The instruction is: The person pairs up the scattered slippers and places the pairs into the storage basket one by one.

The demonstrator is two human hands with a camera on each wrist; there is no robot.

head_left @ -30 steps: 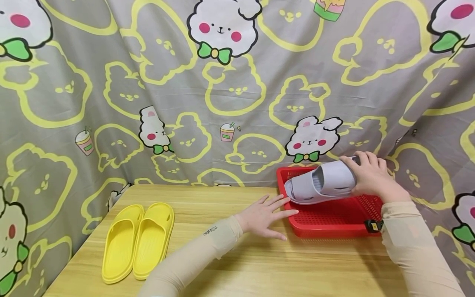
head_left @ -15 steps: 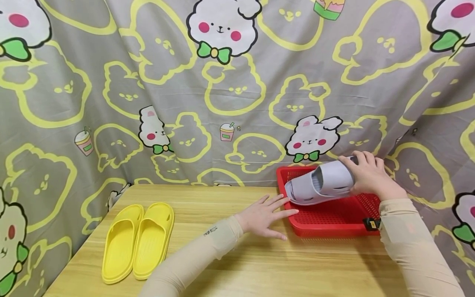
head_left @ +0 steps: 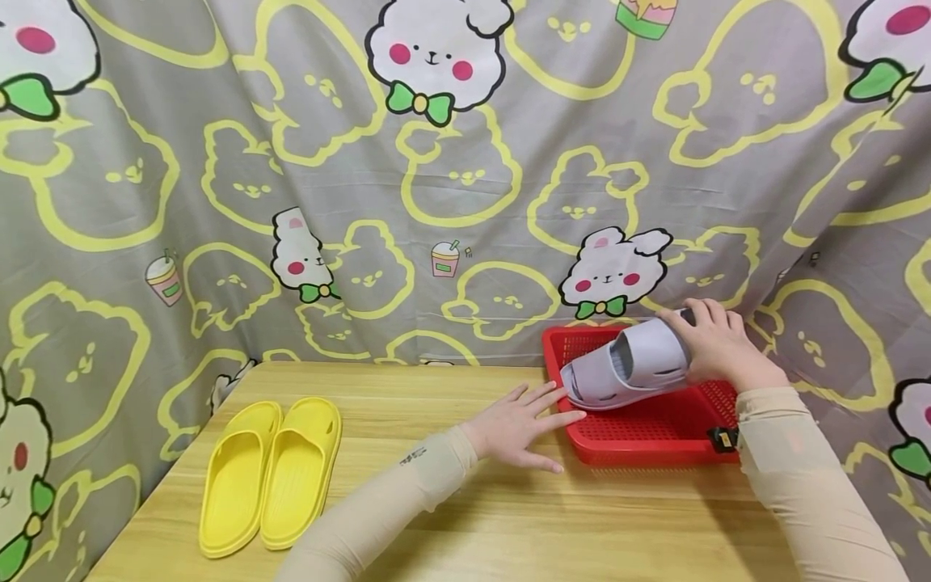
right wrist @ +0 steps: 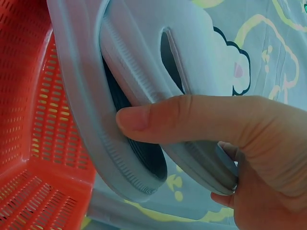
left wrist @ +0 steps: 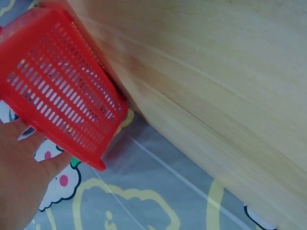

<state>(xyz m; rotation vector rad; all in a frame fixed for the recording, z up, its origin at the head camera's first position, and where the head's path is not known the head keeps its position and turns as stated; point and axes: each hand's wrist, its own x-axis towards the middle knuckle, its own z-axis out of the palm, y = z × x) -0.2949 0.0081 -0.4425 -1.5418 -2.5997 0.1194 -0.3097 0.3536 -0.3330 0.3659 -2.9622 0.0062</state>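
Note:
My right hand (head_left: pixel 727 343) grips a pair of grey slippers (head_left: pixel 658 352) at one end, slanted over the red plastic basket (head_left: pixel 655 455). The lower end of the pair sits inside the basket by its left wall. In the right wrist view the two slippers (right wrist: pixel 81 91) are nested together, with my thumb pressed across them and the other fingers mostly hidden behind. My left hand (head_left: pixel 512 428) has its fingers spread and straight, fingertips right at the basket's left rim. The left wrist view shows the basket's slotted wall (left wrist: pixel 62 86) beside that hand.
A pair of yellow slippers (head_left: pixel 298 477) lies side by side on the left of the wooden table (head_left: pixel 407 388). Behind the table hangs a grey cartoon-print curtain (head_left: pixel 465 202), close to the basket's back. A small black device (head_left: pixel 722 439) sits at my right wrist.
My right hand has shifted slightly left, and the grey slippers tilt a little more steeply, their low end slightly lower in the basket. The left hand has stayed nearly still.

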